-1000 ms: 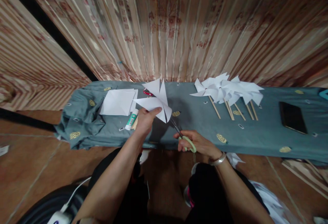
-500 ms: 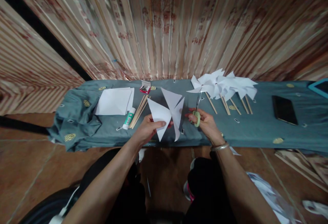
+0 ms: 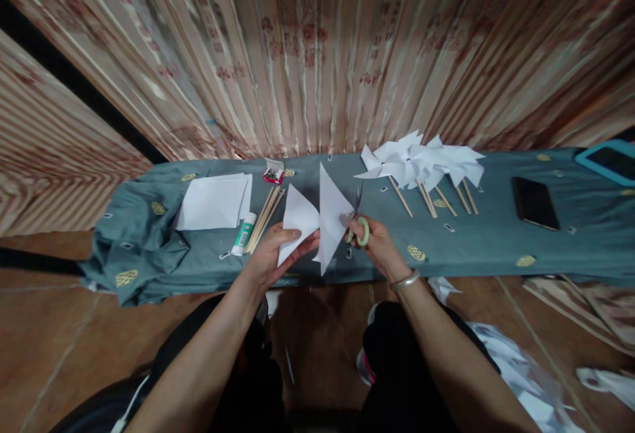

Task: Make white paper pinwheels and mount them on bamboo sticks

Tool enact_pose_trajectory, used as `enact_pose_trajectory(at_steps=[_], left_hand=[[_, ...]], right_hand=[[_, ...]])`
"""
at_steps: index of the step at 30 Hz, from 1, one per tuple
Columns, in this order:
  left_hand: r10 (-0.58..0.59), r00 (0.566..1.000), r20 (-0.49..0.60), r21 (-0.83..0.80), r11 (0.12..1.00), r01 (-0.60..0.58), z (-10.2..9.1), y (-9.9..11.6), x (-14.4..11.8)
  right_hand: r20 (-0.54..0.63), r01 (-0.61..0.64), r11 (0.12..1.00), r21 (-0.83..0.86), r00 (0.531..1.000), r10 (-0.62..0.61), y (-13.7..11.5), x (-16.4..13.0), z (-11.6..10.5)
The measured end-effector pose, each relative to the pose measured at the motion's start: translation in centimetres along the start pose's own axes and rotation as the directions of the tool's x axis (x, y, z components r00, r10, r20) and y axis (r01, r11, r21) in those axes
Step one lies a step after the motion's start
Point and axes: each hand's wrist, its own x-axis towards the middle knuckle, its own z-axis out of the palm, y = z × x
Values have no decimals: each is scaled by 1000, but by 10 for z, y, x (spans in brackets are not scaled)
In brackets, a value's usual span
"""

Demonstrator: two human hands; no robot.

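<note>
My left hand (image 3: pixel 282 248) pinches a white sheet of paper (image 3: pixel 300 216) that is cut into pointed flaps, thumb on top and fingers beneath. The right-hand flap stands up, its tall point rising above the cloth. In my right hand (image 3: pixel 376 241) is a pair of scissors (image 3: pixel 363 231) with light green handles, blades pointing up and away. My right fingers touch or nearly touch the edge of the paper; which of these I cannot tell. Left of the paper lie thin wooden sticks (image 3: pixel 264 218) and a green and white glue stick (image 3: pixel 244 235).
Finished paper pinwheels (image 3: pixel 421 158) on sticks lie at the back right of the cloth-covered table (image 3: pixel 476 241). A phone (image 3: pixel 536 203) and a blue-framed device (image 3: pixel 608 162) are further right. White paper sheets (image 3: pixel 213 201) and a small red box (image 3: pixel 273 172) lie left.
My right hand has moved left with the scissors, up to the paper. The paper has turned, and its right-hand flaps now look like one broad upright flap. The view has shifted slightly.
</note>
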Motion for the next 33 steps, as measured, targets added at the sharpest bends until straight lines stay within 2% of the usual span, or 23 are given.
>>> enact_pose_trajectory(at_steps=[2,5,9,11,15,18,22,26,30,33], left_hand=[[-6,1000,-27,-35,999,5,1,2,1],[-8,999,-50,-94,996,4,2,4,2],[28,995,-94,-212,976,-47,3,2,6],[31,997,-76,-246,968,-49,2,-1,7],[30,998,48,-183,983,-21,4,-11,7],[37,998,57,-92,995,-32,7,-19,8],[31,999,-9,-25,999,-31,9,-29,14],[44,988,-150,0,999,-45,9,-38,23],[185,954,-236,59,983,-176,5,-39,32],[368,889,-273,168,928,-333,-2,-29,38]], right_hand=[[-15,-63,990,128,998,65,3,-3,13],[-44,-99,976,193,993,109,4,-5,26],[-126,-52,972,230,989,83,-2,0,25],[-170,-12,975,222,984,51,-3,4,20],[-257,74,988,132,966,-38,0,13,11],[-270,97,990,105,961,-66,2,17,10],[-237,133,991,27,964,-123,1,16,13],[-206,148,988,-41,967,-153,-2,13,16],[-135,116,990,-74,983,-125,-7,6,15],[30,70,981,-179,997,-65,-9,-6,13]])
